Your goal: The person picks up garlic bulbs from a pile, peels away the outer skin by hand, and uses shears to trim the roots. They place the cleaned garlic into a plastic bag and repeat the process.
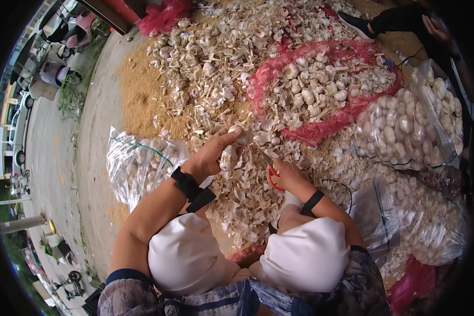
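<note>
My left hand (pixel 216 151) is closed around garlic bulbs, one garlic bulb (pixel 240 135) at the fingertips and another garlic bulb (pixel 228 158) lower against the palm. My right hand (pixel 291 176) grips a pair of scissors (pixel 271 176) with red handles, its blades pointing up and left toward the bulbs. A small gap lies between the blade tips and the held garlic. Beneath both hands spreads a thick layer of garlic skins and cut stalks (pixel 242 195). Part of the scissors' handle is hidden by my right fingers.
A red mesh sack (pixel 313 134) lies opened ahead, with loose bulbs (pixel 308 97) on it. Clear plastic bags of garlic stand at left (pixel 142 163) and right (pixel 395 126). A person's shoe (pixel 355 24) shows at far right. Scooters (pixel 55 71) are parked beyond the pavement.
</note>
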Available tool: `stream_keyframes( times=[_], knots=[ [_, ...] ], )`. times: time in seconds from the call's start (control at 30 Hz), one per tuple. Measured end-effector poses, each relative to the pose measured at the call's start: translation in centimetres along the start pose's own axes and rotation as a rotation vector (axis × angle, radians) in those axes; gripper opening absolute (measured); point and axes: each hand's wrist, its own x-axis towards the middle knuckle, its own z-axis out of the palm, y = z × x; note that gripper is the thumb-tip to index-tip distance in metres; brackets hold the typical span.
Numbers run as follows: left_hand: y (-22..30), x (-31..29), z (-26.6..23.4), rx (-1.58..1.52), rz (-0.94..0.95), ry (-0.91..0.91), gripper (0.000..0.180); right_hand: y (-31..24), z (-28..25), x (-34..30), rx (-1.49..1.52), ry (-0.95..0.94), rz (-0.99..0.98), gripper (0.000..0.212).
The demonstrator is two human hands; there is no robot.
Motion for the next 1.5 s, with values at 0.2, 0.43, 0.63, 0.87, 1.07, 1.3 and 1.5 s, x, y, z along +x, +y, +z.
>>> stream_keyframes(
  times=[0.2, 0.43, 0.63, 0.87, 1.07, 1.3, 1.5],
  knots=[
    [0.5, -1.1, 2.3, 0.160, 0.138, -0.015, 0.047, -6.5, -9.2, 3.6, 1.149, -0.069, 0.051, 0.043],
    [0.5, -1.3, 2.7, 0.156, 0.237, -0.121, 0.052, -8.3, -9.3, 5.1, 1.772, -0.226, 0.155, 0.033],
    [0.9, -1.4, 2.1, 0.008, 0.173, -0.172, 0.059, -7.7, -9.5, 4.8, 1.841, -0.224, 0.165, 0.028],
    [1.2, -1.0, 1.8, -0.181, 0.157, -0.299, 0.056, -8.5, -8.6, 3.8, 0.492, 0.118, -0.098, 0.021],
    [1.2, -1.5, 2.2, 0.008, 0.109, -0.154, 0.048, -9.1, -10.6, 4.7, 1.177, 0.196, -0.154, 0.027],
    [1.3, -1.6, 3.6, 0.261, 0.159, -0.129, 0.040, -8.6, -9.8, 4.1, 1.261, 0.142, -0.085, 0.023],
    [0.6, -0.9, 3.9, 0.365, 0.351, -0.042, 0.044, -10.2, -9.0, 3.9, 1.519, 0.116, -0.035, 0.041]
  ],
)
